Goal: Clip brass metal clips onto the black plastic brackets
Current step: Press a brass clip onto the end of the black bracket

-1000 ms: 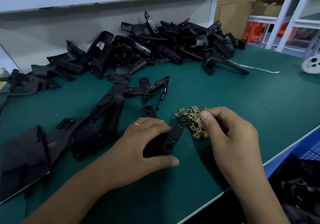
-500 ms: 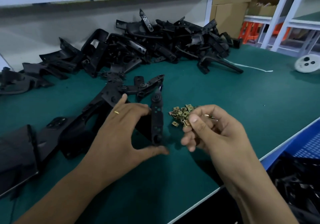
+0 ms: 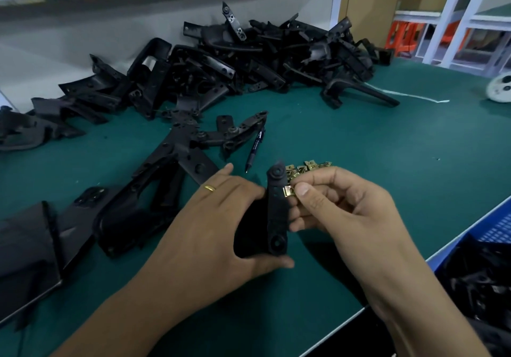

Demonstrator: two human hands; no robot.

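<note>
1. The left hand (image 3: 221,218) grasps a black bracket (image 3: 276,207), held upright near the table's (image 3: 359,163) near edge.
2. The right hand (image 3: 340,210) pinches a brass clip (image 3: 289,190) against the bracket's right edge.
3. More clips (image 3: 309,166) lie just behind; a bracket pile (image 3: 249,66) sits far left.

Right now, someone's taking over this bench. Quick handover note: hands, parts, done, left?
Left hand: grips a black bracket, held upright above the green mat.
Right hand: pinches one brass clip at the bracket's right edge, touching it; whether it is seated cannot be told.
Loose clips: small heap on the mat just behind the bracket.
Bracket pile: at the back of the mat, more spread to the left. A pen lies beside them.
Done: bracket and clip picked up and brought together.
Left: push this clip on, then the remaining brackets.
</note>
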